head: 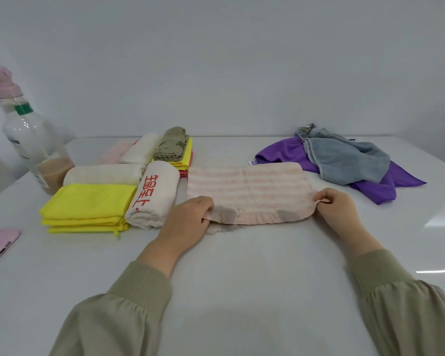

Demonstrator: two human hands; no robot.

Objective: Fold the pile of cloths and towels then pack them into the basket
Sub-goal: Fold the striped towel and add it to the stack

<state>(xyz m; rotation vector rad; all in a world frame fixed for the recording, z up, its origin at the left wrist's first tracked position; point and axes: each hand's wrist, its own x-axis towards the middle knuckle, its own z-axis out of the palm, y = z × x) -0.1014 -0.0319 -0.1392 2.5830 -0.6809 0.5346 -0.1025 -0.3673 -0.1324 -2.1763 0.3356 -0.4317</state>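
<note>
White tabletop (242, 265) bears a pink-striped towel (244, 186) mid-fold, left hand (188, 219) and right hand (337, 204) pinching its near corners, seemingly ready to lift them away toward the far edge.

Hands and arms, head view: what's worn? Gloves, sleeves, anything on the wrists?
The left hand and right hand are bare: no gloves, rings or watch show. The left sleeve and right sleeve are loose sage-green fabric, gathered into ribbed knit cuffs of the same colour. No logos or markings are visible.
</note>
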